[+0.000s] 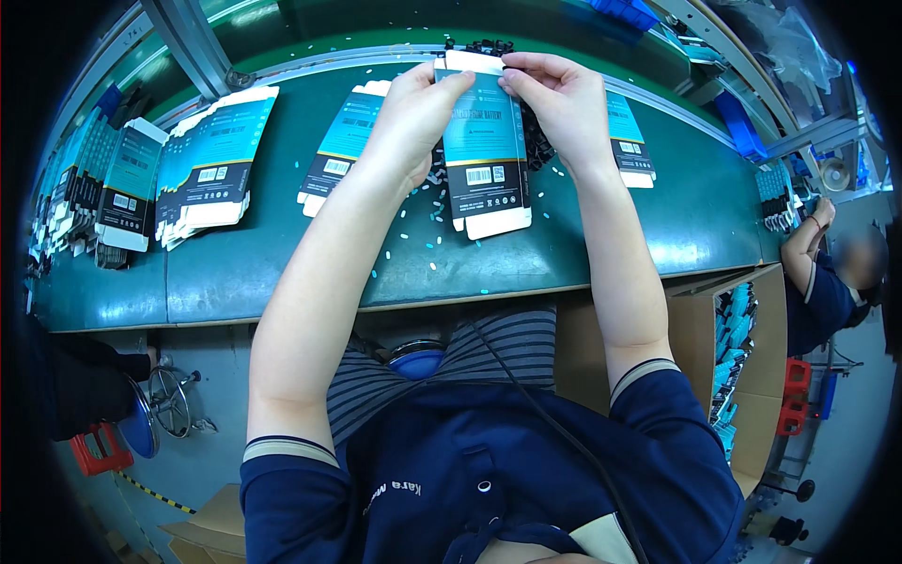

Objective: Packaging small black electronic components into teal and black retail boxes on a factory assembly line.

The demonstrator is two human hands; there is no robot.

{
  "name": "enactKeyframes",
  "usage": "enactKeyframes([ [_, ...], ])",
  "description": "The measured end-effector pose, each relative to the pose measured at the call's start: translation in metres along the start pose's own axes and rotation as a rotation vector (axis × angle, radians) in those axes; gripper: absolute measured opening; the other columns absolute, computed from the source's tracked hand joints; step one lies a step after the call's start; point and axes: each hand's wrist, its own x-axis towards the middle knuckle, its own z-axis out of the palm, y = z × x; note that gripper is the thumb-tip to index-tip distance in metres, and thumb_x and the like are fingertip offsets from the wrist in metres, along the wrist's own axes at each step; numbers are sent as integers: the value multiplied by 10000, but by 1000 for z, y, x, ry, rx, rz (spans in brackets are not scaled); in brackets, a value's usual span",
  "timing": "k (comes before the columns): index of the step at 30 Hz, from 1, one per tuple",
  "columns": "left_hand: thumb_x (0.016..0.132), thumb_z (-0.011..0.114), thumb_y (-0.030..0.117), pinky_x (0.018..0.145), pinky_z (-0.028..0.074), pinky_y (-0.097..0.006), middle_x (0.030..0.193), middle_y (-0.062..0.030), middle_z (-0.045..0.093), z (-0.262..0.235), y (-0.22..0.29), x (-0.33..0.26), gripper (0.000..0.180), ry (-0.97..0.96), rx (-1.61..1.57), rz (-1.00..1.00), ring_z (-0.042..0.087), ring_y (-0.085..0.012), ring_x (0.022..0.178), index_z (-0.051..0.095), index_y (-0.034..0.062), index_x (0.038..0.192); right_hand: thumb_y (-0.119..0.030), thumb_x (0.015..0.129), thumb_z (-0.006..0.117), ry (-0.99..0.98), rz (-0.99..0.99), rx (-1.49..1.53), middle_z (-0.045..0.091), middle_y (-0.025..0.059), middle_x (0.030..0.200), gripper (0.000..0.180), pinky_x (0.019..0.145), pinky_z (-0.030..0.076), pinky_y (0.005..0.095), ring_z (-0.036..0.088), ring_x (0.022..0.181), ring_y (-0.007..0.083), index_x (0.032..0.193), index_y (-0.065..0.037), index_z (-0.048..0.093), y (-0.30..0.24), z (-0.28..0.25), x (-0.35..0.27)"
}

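Observation:
Between my two hands, above the green table point(282, 263), is a flat teal and black cardboard box point(482, 141) with white flaps at both ends. My left hand point(418, 113) pinches its upper left edge, thumb on the front face. At the upper right corner, the thumb and fingers of my right hand point(562, 99) close on the box's edge by the top flap. Small black pieces point(538, 146) lie in a heap behind the box, partly hidden by it. Stacks of similar flat boxes rest on either side, one left point(343, 141) and one right point(628, 141).
More flat boxes stand in piles point(211, 164) at the table's left. Small white and blue bits point(404, 214) are scattered over the tabletop. A large carton point(761, 376) of teal boxes stands at my right. Beyond it, another person point(827, 273) works. A blue bin point(740, 127) sits far right.

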Motion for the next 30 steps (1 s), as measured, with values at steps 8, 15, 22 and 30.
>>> enactKeyframes([
  [8,888,580,143,722,485,-242,923,-60,646,1,-8,3,209,-94,9,64,608,-102,823,608,10,1047,-2,837,608,-63,4,171,608,67,923,410,726,474,196,569,834,78,1213,26,450,-4,9,-2],
  [15,898,576,143,743,476,-236,945,-49,645,2,-7,2,207,-123,51,88,600,-87,840,601,16,1059,-7,828,618,52,-92,49,602,71,913,292,712,469,192,566,817,83,1083,17,477,-2,16,-5],
  [22,897,548,98,723,463,-210,923,-52,646,2,-11,2,246,-125,55,136,578,-71,817,594,-3,1116,7,770,626,120,-207,-206,617,72,781,199,611,488,215,586,660,93,940,11,525,-14,21,-10],
  [30,911,550,131,768,474,-225,985,-63,638,4,-13,3,315,-153,125,125,584,-84,870,553,2,1198,-60,734,664,89,-51,-53,644,48,754,183,615,497,229,600,649,91,903,-7,620,2,8,-2],
])
